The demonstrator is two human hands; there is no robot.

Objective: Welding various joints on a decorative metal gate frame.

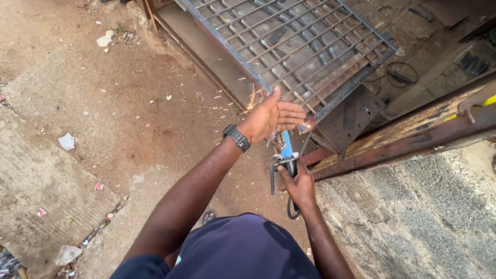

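Bare reddish earth and rough concrete slabs (31,170) form the outdoor work area, seen from above.

1. Workpiece: a grey metal grille (289,46) of welded bars lies tilted over a steel frame, with rusty steel beams (413,134) running out to the right.
2. Tool: a blue-bodied angle grinder (285,151) points at the near corner of the grille. Sparks (251,101) fly left from the contact point, and a small glow shows at the bar end.
3. Right hand (297,185): fingers clenched around the dark rear handle of the grinder, with the cable looping below the wrist.
4. Left hand (271,118): palm up, fingers straight and released, gripping nothing. It is raised just above the grinder head, between the sparks and the camera. A black wristwatch (236,137) sits on the wrist.

Judgement for good practice: one-handed grinding gives weak control, so both hands belong on the tool. The disc should meet the bar at a shallow angle, and the bare palm should stay away from the spark stream.

Litter: a crumpled white wrapper (66,141) lies on the earth to the left; small red-and-white scraps (98,186) lie near the slab edge; pale paper scraps (105,40) lie at upper left. No markings are legible.
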